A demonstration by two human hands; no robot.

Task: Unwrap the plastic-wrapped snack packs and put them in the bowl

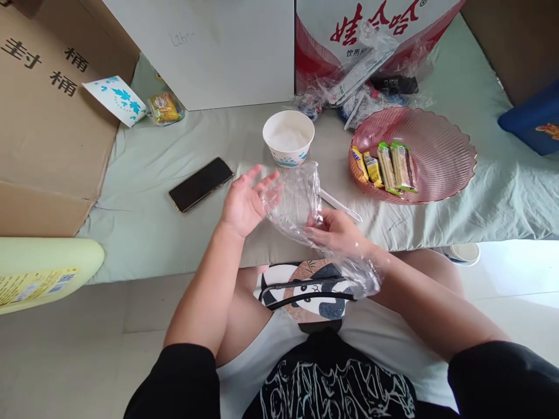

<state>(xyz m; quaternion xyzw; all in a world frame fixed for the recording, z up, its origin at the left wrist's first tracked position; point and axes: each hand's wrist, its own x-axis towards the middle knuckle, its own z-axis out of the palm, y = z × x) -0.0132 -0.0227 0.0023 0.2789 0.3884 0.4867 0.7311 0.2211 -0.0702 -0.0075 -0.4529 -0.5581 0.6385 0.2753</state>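
Note:
My right hand (338,234) is closed on a crumpled clear plastic bag (297,198), pinching it near the upper right edge. The bag's loose end hangs down over my right wrist. My left hand (247,203) is open, palm up and fingers apart, with its fingertips at the bag's left side; whether they are inside or behind the film I cannot tell. Just beyond the bag stands a white paper bowl (288,137) with blue print, whitish inside. A white plastic utensil (340,205) lies partly hidden behind the bag and my right hand.
A dark phone (201,184) lies left of my hands. At right, a pink ribbed bowl (445,157) holds several wrapped snacks (393,166). Crumpled wrappers (367,93) sit behind it. A yellow packaged snack (165,108) and a printed paper lid (116,100) rest by the cardboard box (52,116).

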